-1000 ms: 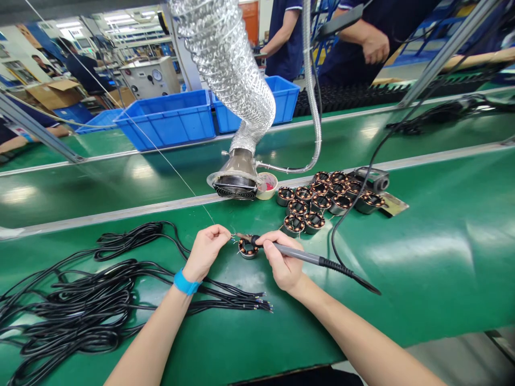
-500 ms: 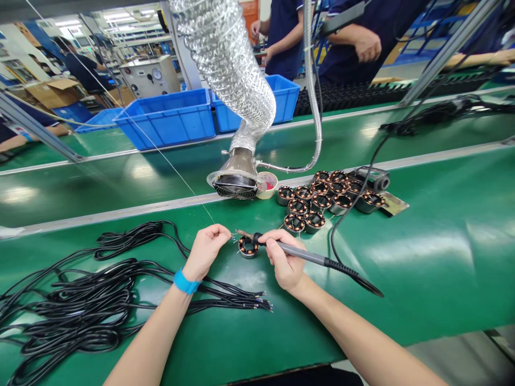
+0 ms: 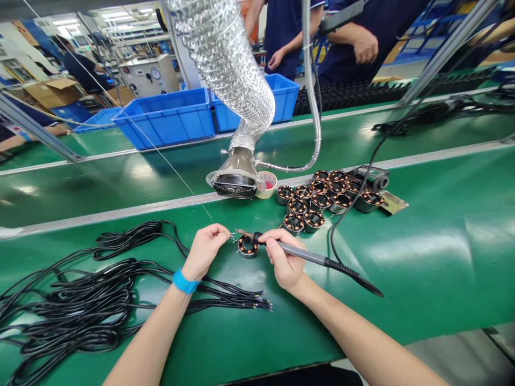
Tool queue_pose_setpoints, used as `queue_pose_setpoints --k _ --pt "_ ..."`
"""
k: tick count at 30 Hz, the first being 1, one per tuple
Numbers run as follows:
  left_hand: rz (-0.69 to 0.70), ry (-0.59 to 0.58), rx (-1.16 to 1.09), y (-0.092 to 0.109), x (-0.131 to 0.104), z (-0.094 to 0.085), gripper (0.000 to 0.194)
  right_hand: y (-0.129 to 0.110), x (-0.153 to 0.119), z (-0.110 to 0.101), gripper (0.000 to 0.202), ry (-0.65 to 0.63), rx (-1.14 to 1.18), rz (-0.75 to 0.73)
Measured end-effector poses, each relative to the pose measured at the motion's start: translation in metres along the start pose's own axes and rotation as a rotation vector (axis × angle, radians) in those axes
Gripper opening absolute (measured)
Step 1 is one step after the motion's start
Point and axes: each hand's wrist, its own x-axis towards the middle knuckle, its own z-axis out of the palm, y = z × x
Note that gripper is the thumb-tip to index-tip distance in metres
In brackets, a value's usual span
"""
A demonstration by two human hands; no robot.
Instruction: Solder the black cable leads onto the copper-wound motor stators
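Nearby, short of the lone wound ring [image 3: 247,246], black cables [image 3: 116,295] lie with their bared ends bunched, presumably for easy picking. Right of the ring, the right hand [image 3: 285,262] grips a soldering iron [image 3: 306,254] pen-fashion, likely for fine control; left of it, the left hand [image 3: 210,241] pinches fine wire ends [image 3: 232,236], apparently steadying them by the tip, though contact cannot be told. Beyond the ring, a fume hood [image 3: 235,179] probably draws smoke. Since a second ago the iron has shifted slightly rightward; far past the ring, a co-worker's hand [image 3: 277,60] has lowered.
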Motion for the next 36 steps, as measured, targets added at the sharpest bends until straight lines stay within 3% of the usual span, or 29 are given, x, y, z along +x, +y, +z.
queue_pose_setpoints --k 19,26,36 --pt "0.005 0.009 0.005 -0.003 0.002 -0.001 0.012 0.002 -0.001 0.001 0.022 -0.007 -0.011 0.009" --pt "0.007 0.003 0.0 -0.001 0.001 0.0 0.011 -0.002 0.005 0.014 0.017 -0.026 -0.037 -0.003" --pt "0.044 0.005 0.079 -0.003 -0.002 -0.005 0.015 0.003 0.011 0.035 0.047 -0.198 -0.039 -0.058"
